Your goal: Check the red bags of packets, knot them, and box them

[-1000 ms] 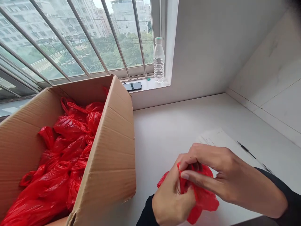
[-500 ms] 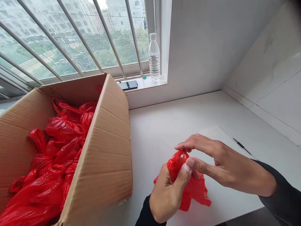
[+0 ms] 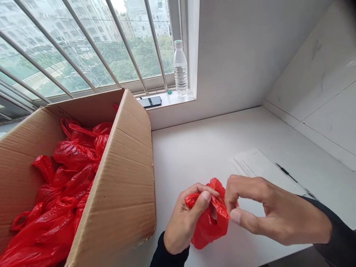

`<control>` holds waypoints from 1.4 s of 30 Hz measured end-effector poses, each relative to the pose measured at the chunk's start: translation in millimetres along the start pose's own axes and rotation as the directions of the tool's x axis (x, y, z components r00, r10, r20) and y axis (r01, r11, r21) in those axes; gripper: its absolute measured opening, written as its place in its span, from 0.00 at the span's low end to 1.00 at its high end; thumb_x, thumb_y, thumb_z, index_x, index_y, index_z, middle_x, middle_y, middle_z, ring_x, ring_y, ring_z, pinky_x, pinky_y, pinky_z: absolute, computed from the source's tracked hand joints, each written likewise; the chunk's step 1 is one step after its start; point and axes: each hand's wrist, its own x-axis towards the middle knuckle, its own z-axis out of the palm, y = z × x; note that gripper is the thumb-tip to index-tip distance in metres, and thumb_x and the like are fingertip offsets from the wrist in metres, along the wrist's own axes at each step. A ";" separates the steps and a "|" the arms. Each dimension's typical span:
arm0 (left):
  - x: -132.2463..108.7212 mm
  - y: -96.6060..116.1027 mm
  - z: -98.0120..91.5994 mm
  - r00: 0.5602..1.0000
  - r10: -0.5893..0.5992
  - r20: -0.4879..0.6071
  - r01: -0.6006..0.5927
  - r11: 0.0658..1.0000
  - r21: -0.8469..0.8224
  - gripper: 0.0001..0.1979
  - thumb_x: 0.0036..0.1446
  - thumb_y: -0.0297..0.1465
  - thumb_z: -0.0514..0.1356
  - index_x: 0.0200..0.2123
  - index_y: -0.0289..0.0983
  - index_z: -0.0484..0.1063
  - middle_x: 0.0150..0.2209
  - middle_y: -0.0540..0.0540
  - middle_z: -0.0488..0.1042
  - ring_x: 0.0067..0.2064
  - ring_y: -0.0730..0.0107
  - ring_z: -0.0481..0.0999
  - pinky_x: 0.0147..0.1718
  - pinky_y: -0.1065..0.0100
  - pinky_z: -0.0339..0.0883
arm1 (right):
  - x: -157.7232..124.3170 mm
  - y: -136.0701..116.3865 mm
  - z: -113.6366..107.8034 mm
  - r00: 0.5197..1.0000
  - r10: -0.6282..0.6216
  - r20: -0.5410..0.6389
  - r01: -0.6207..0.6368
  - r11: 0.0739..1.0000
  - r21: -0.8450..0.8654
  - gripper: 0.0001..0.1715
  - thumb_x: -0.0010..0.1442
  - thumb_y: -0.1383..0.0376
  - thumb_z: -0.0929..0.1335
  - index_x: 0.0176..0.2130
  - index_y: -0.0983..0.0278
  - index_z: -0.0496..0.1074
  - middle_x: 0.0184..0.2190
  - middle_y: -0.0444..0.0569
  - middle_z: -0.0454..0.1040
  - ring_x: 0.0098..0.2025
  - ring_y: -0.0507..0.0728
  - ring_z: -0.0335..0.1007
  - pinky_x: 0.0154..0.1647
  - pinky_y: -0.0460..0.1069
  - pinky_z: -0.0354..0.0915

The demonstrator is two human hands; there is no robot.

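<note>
A red plastic bag [image 3: 210, 230] hangs between my two hands above the white tabletop. My left hand [image 3: 185, 217] is closed on its gathered top, thumb pressed over the bunched film, with a crumpled end poking out beside the fingers. On the other side my right hand [image 3: 258, 207] pinches a stretched strip of the bag between thumb and fingertips. A small gap shows in the film between the hands. Whether anything is inside the bag cannot be made out.
At left stands an open cardboard box [image 3: 128, 178] holding several knotted red bags [image 3: 73, 152]. A notepad [image 3: 267, 167] and pen [image 3: 289, 174] lie right, behind my right hand. On the windowsill are a water bottle [image 3: 181, 74] and a phone [image 3: 151, 101].
My hands have drawn apart, the left shifting left and the right pulling a strip of the bag to the right. The bag has swung left, and more of the notepad shows.
</note>
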 end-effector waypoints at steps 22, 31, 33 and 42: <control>-5.3 -44.5 -4.0 0.710 0.698 0.093 -0.355 0.241 0.903 0.23 0.66 0.19 0.53 0.59 0.43 0.70 0.46 0.43 0.76 0.45 0.68 0.79 0.41 0.70 0.74 | 23.1 47.4 25.0 0.973 0.222 0.068 -0.232 0.941 0.247 0.15 0.72 0.55 0.62 0.43 0.61 0.71 0.37 0.45 0.75 0.38 0.54 0.70 0.39 0.49 0.66; -26.0 -69.2 -21.1 0.744 0.661 0.102 -0.215 0.092 0.972 0.32 0.67 0.20 0.52 0.72 0.41 0.54 0.63 0.40 0.70 0.65 0.59 0.64 0.60 0.57 0.65 | 5.5 58.8 20.2 0.935 0.332 -0.125 -0.334 0.943 0.006 0.15 0.72 0.52 0.61 0.41 0.57 0.70 0.46 0.46 0.76 0.50 0.58 0.72 0.30 0.48 0.61; -40.3 -83.2 -37.7 0.745 0.658 0.106 -0.204 0.073 0.976 0.32 0.66 0.20 0.53 0.71 0.41 0.56 0.62 0.41 0.72 0.64 0.58 0.66 0.60 0.56 0.66 | -4.9 77.1 17.1 0.904 0.383 -0.190 -0.397 0.917 -0.036 0.18 0.72 0.49 0.60 0.39 0.57 0.69 0.41 0.46 0.76 0.47 0.58 0.72 0.32 0.50 0.61; -61.6 -99.5 -55.9 0.751 0.648 -0.131 -0.131 0.340 0.931 0.22 0.70 0.29 0.53 0.65 0.46 0.66 0.59 0.43 0.75 0.60 0.59 0.72 0.57 0.57 0.69 | -20.1 97.8 37.3 0.900 0.409 -0.152 -0.390 0.910 0.140 0.21 0.72 0.45 0.59 0.41 0.58 0.67 0.38 0.46 0.75 0.43 0.58 0.73 0.48 0.53 0.69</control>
